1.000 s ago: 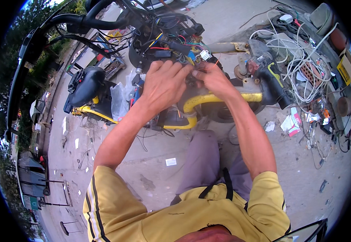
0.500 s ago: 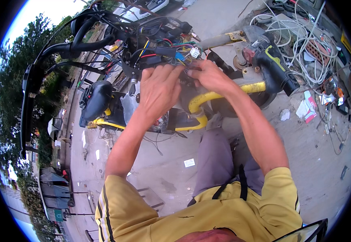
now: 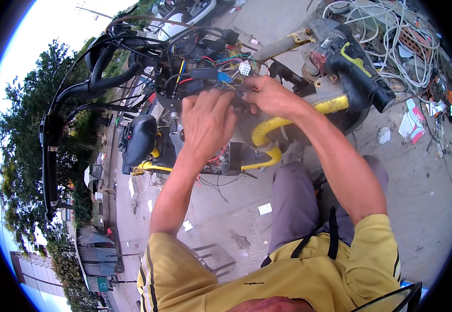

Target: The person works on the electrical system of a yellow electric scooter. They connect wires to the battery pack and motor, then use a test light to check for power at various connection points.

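My left hand [image 3: 206, 124] rests back-up over the near side of the wiring bundle, its fingers bent together and their tips hidden behind the knuckles. Close to its right, my right hand [image 3: 271, 98] is closed in a pinch among the wires, with a thin orange wire [image 3: 260, 82] at its fingers. Just beyond the hands lie a white multi-pin connector [image 3: 244, 68], a blue piece [image 3: 224, 77] and a black box-shaped part [image 3: 204, 74]. The wires belong to a partly stripped two-wheeler with a yellow tube frame [image 3: 284, 124].
Black handlebars [image 3: 98, 83] with hanging cables spread to the left. A red and black cordless power tool [image 3: 335, 54] lies on the frame at right. Coiled white cable [image 3: 387, 52] and scrap pile up at far right. A parked scooter [image 3: 184, 23] stands behind; litter dots the ground.
The whole view has shifted, so the two-wheeler and surroundings sit further right. Both hands stay at the same part of the wiring, with little visible change in their grip.
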`<state>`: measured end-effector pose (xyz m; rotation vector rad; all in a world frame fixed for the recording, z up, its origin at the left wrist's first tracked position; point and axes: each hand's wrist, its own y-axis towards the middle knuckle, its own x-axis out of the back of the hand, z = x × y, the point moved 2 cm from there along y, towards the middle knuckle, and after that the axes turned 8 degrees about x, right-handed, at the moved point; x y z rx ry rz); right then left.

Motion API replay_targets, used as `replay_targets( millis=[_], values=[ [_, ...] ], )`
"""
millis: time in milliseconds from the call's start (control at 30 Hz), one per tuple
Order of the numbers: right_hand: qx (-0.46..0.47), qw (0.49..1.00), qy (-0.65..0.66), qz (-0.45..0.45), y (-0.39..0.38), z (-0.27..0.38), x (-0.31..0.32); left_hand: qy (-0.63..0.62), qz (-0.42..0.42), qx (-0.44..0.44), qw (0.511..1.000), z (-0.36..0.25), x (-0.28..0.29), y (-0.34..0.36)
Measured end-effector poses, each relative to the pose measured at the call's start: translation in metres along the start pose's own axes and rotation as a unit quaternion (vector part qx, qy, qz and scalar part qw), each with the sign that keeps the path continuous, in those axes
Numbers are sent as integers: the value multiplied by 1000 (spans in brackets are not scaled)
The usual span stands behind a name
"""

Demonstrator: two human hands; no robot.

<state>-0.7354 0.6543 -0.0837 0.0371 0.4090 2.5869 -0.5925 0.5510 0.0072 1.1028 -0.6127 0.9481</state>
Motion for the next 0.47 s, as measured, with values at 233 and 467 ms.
replay_targets(
  millis=[233, 467],
  values=[
    [-2, 997, 61, -46, 8, -13, -3, 34, -16, -27, 999, 2, -5, -2],
    [-28, 995, 50, -76, 12, -14, -5, 62, -17, -25, 998, 1, -7, -4]
  ],
)
